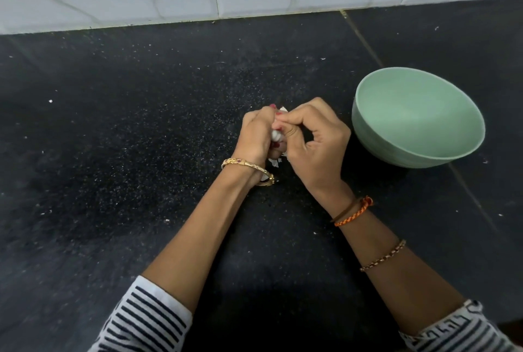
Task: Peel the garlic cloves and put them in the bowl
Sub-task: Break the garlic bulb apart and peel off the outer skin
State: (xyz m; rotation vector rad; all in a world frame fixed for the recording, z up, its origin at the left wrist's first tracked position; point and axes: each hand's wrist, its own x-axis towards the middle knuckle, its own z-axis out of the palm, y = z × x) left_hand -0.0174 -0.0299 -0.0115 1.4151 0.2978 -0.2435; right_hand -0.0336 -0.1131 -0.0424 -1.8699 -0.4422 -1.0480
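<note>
White papery skin shows between the two hands, which meet over the dark speckled countertop [113, 153] with the garlic [276, 135] caught between them. The left hand [256, 136] curls its fingers round the garlic and holds it as an anchor, probably so it cannot turn while the skin is pulled. The right hand [314, 139] comes in from the other side with thumb and forefinger pinched together on the garlic's upper end, where a flap of skin sticks up; that looks like the peeling grip, though the hands hide too much to tell whether this is a single clove or a cluster. Scraps of peel [273, 163] lie on the counter just under the wrists, which suggests the work is done low over the surface so the waste drops in one spot. The pale green bowl [418, 116] stands just beside the right hand, apart from it, within easy reach for dropping in a finished clove. Its visible inside shows no garlic, so the task seems to be at an early stage.
</note>
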